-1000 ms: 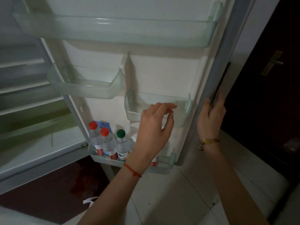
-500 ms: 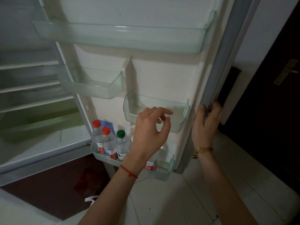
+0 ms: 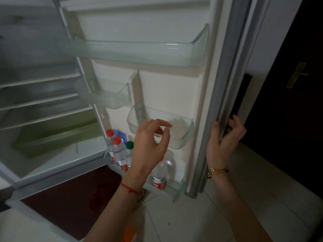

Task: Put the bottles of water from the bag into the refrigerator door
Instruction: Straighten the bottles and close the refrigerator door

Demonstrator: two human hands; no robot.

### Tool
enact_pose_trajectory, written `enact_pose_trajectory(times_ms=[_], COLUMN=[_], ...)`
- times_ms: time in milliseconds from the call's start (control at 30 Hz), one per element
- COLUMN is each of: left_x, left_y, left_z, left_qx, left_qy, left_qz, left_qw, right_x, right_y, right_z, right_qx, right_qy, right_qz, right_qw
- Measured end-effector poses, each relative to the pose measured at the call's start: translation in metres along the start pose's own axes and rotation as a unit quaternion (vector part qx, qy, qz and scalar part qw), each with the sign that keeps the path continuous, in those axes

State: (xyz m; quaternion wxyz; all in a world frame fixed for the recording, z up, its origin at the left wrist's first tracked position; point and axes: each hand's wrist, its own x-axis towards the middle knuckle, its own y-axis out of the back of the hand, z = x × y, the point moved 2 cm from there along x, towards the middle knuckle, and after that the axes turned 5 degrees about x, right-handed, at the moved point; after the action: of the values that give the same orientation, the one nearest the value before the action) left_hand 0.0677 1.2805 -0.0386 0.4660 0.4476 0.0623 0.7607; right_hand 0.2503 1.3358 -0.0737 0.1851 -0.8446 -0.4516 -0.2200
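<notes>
Bottles (image 3: 119, 154) sit below the left hand (image 3: 150, 145); right hand (image 3: 225, 142) grips door (image 3: 174, 91).

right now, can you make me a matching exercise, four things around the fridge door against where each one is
1 left hand
2 right hand
3 green-capped bottle
4 brass handle

a in the bottom door shelf
b on the dark door
c round the refrigerator door edge
d before the small door bin, holding nothing

Pairs: 1-d, 2-c, 3-a, 4-b

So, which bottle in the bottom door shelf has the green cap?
The bottle next to the left hand; the two bottles left of it have red caps.
</notes>
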Motion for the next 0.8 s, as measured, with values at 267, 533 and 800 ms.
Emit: enact_pose_trajectory(times_ms=[267,533,800], left_x=[-0.057,-0.129,-0.178], left_y=[0.063,0.106,0.158], left_z=[-0.002,0.024,0.032], left_qx=[-0.003,-0.004,-0.007], left_qy=[0.017,0.005,0.02], left_qz=[0.042,0.076,0.107], left_qw=[0.999,0.997,0.994], right_x=[-0.068,-0.137,-0.198], right_y=[0.027,0.046,0.042], right_z=[-0.047,-0.089,-0.122], right_qx=[0.002,0.034,0.071], right_qy=[0.02,0.052,0.077], right_qz=[-0.011,-0.075,-0.166], right_qw=[1.0,0.995,0.981])
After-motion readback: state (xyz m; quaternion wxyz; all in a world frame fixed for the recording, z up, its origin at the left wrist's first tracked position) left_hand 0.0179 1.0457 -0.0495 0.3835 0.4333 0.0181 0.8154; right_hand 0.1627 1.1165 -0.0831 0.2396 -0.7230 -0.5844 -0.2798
